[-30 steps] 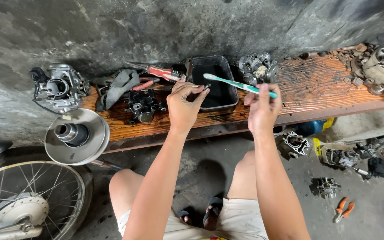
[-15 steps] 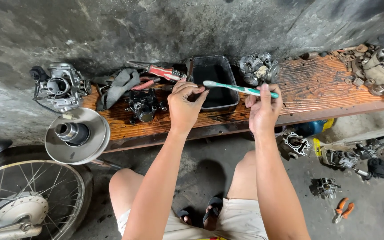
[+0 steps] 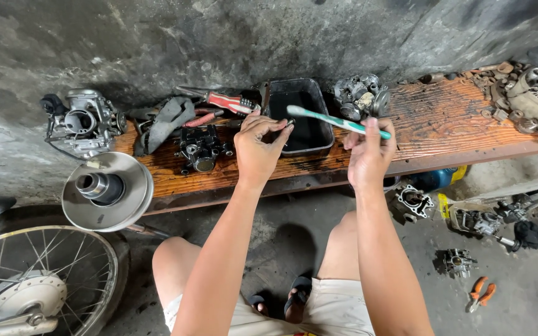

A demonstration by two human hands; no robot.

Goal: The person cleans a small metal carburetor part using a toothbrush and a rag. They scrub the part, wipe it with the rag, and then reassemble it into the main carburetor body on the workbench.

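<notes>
My left hand pinches a tiny dark metal part above the black plastic tray, perhaps catching drips. My right hand grips the teal-and-white toothbrush, bristles towards it.

The left hand pinches a small dark part between its fingertips over the edge of the black tray. The right hand grips a teal toothbrush, bristles pointing toward that part. Both hover above the oily wooden bench. A red-handled screwdriver lies just left of the tray.
</notes>
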